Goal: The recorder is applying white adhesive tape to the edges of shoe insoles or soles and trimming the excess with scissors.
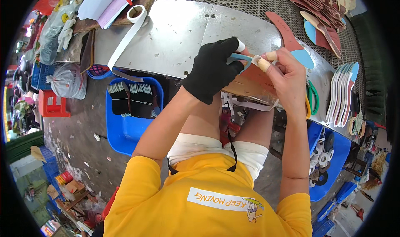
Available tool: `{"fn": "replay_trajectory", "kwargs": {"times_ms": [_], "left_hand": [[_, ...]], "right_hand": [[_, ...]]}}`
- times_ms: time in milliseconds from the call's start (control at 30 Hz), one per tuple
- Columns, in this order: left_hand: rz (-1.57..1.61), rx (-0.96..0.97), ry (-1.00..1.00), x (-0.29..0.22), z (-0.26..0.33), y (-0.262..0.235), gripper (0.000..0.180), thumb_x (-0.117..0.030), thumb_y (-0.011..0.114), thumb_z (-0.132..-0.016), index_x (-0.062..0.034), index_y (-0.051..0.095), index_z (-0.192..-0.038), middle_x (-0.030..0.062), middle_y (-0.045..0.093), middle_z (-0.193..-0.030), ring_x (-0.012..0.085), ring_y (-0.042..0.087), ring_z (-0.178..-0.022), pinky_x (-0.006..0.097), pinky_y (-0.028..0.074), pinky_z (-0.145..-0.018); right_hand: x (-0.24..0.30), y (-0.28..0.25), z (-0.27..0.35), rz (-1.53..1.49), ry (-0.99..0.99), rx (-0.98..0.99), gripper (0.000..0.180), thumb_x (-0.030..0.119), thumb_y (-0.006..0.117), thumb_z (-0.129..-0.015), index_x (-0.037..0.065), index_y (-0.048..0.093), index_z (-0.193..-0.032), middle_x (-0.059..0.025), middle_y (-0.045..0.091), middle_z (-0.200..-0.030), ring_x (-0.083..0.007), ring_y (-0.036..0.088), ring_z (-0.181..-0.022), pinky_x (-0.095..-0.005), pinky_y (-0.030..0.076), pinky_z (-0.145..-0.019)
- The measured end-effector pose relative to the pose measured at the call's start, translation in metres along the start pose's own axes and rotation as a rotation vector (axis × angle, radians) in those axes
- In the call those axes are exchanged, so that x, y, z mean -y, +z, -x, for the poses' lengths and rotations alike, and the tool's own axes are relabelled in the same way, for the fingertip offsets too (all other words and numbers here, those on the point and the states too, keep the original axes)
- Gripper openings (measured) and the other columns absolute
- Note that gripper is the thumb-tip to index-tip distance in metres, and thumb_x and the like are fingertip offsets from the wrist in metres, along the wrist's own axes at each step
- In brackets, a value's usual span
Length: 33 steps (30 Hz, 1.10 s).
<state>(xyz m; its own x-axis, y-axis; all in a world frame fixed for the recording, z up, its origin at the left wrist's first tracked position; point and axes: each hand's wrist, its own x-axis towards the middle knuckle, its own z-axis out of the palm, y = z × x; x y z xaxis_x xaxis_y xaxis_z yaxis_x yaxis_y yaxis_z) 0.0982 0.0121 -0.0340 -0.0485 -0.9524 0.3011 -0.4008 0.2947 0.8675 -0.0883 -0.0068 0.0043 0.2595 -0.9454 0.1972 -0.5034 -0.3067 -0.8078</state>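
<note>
My left hand, in a black glove with bare fingertips, is closed on a shoe insole with a light blue end. My right hand has tape wrapped round its fingertips. It pinches a narrow white strip against the insole's edge. Below the hands shows a reddish-brown surface; whether it belongs to the same insole I cannot tell. More narrow white strip hangs over my lap. Just beyond my right hand, a loose reddish-brown and blue insole lies on the metal tabletop.
Green-handled scissors lie at the right edge, beside a row of white-edged insoles. More insoles pile up far right. A white tape roll trails off the table towards a blue bin with bundled dark pieces.
</note>
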Motion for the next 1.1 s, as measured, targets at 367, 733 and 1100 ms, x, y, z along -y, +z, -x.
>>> {"fn": "replay_trajectory", "kwargs": {"times_ms": [367, 733, 1100], "left_hand": [[-0.012, 0.074, 0.035, -0.002, -0.007, -0.004, 0.021, -0.008, 0.071, -0.077, -0.0056, 0.066, -0.097, 0.0115, 0.069, -0.084, 0.0225, 0.068, -0.074, 0.031, 0.052, -0.07], [-0.23, 0.133, 0.304, -0.014, -0.018, -0.003, 0.024, 0.002, 0.066, -0.074, -0.0097, 0.068, -0.095, 0.0078, 0.063, -0.093, 0.0284, 0.063, -0.075, 0.032, 0.05, -0.066], [-0.384, 0.15, 0.454, -0.018, -0.015, 0.008, 0.031, 0.001, 0.065, -0.071, -0.0154, 0.071, -0.097, 0.0066, 0.058, -0.092, 0.0229, 0.062, -0.076, 0.034, 0.05, -0.063]], "right_hand": [[-0.006, 0.012, 0.004, 0.346, -0.361, -0.12, 0.017, 0.009, 0.073, -0.074, 0.004, 0.066, -0.088, -0.0077, 0.059, -0.084, -0.0283, 0.061, -0.073, -0.0367, 0.048, -0.063], [-0.016, -0.03, -0.016, -0.136, 0.211, 0.224, 0.016, 0.016, 0.067, -0.078, 0.001, 0.067, -0.083, -0.0058, 0.059, -0.068, -0.0138, 0.054, -0.061, -0.0288, 0.043, -0.058], [-0.017, -0.014, 0.024, 0.237, -0.178, -0.129, 0.008, 0.001, 0.068, -0.074, 0.001, 0.064, -0.081, -0.0103, 0.057, -0.079, -0.0293, 0.059, -0.067, -0.0372, 0.047, -0.061]]}}
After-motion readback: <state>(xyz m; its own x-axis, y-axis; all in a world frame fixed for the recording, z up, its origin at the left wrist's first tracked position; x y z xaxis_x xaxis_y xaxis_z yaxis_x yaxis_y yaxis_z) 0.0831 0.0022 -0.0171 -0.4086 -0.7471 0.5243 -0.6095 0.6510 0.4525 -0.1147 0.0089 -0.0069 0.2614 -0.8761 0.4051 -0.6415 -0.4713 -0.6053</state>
